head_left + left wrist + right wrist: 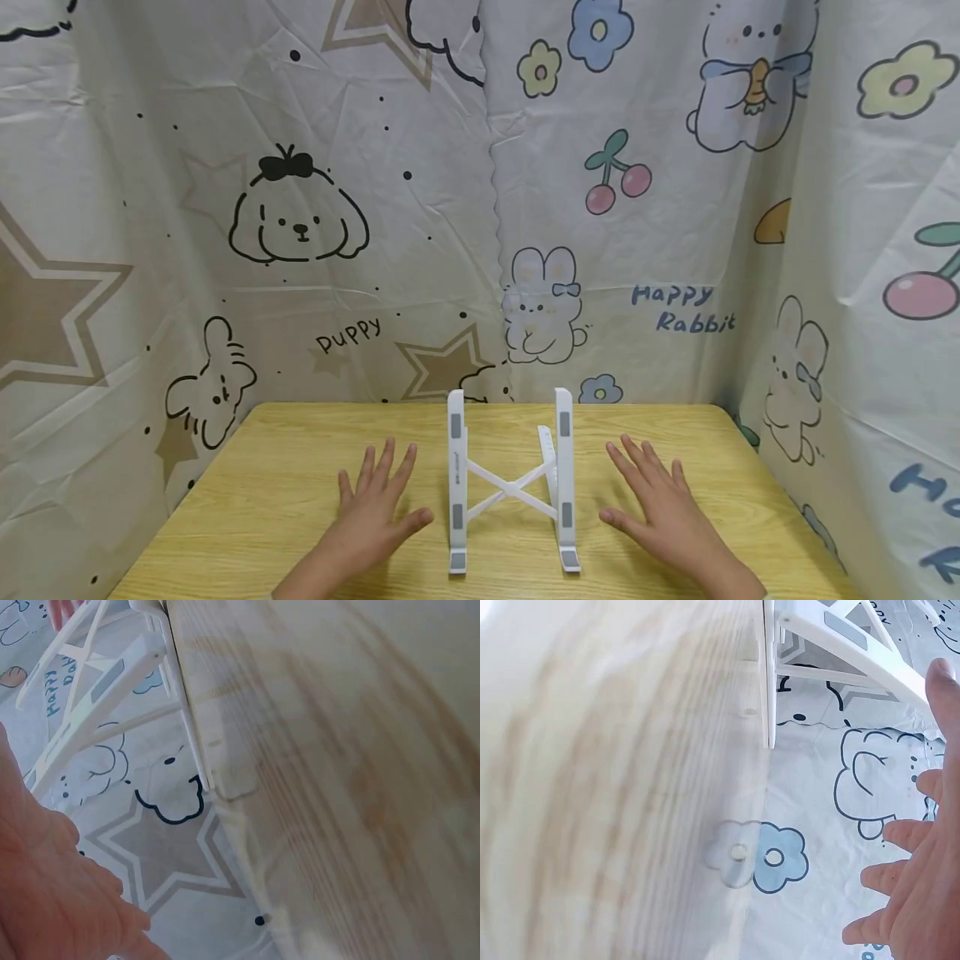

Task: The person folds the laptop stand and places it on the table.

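Note:
A white folding laptop stand (457, 492) stands unfolded on the table, its two long arms joined by an X-shaped brace and fitted with grey pads. To its left is my left hand (375, 517), fingers spread and straight, apart from the stand. My right hand (663, 521) is held on the other side, likewise spread and touching nothing. In the left wrist view the stand (112, 690) appears beyond the left hand (60, 885). The right wrist view shows part of the stand (855, 645) near the right hand (930, 877).
The stand is on a yellow wood-grain table (285, 450). Behind and at both sides hangs a pale curtain (435, 208) printed with puppies, rabbits, stars and flowers, reaching down to the table's back edge.

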`<move>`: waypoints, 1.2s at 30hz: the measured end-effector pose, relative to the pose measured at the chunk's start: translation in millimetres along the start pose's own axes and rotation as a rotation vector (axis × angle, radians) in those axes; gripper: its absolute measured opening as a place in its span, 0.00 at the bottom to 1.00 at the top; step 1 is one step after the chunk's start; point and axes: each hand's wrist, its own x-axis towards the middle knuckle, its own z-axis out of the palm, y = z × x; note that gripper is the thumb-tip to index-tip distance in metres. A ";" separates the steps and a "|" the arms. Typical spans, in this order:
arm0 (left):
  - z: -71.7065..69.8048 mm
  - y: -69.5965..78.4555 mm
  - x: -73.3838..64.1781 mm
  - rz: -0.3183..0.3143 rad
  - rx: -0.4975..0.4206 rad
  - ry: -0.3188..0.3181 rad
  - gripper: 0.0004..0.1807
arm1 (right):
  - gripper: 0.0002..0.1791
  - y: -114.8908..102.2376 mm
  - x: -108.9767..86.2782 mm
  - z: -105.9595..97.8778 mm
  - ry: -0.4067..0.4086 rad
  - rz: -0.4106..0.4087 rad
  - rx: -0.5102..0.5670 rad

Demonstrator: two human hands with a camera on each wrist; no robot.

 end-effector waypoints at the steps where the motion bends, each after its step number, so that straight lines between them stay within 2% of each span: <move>1: 0.7 0.5 0.3 -0.002 -0.016 -0.002 0.49 | 0.49 -0.9 0.2 -0.4 0.000 0.006 0.009; 10: 5.2 4.8 1.8 -0.029 -0.135 -0.010 0.47 | 0.46 -8.0 -0.4 1.4 -0.012 0.061 0.123; 15: 4.6 7.5 3.7 -0.049 -0.248 -0.025 0.46 | 0.45 -11.7 0.7 3.3 -0.039 0.129 0.220; 22: 6.4 10.2 5.0 -0.042 -0.381 0.015 0.43 | 0.45 -17.4 6.9 1.6 -0.089 0.226 0.349; 27: 9.3 12.0 6.8 -0.048 -0.430 0.057 0.44 | 0.43 -19.9 9.9 1.5 -0.095 0.260 0.447; 31: 11.0 13.6 9.5 -0.080 -0.457 0.083 0.43 | 0.42 -20.9 12.5 3.4 -0.104 0.298 0.506; 36: 11.4 15.7 12.3 -0.145 -0.565 0.070 0.43 | 0.39 -22.6 14.2 5.0 -0.098 0.330 0.581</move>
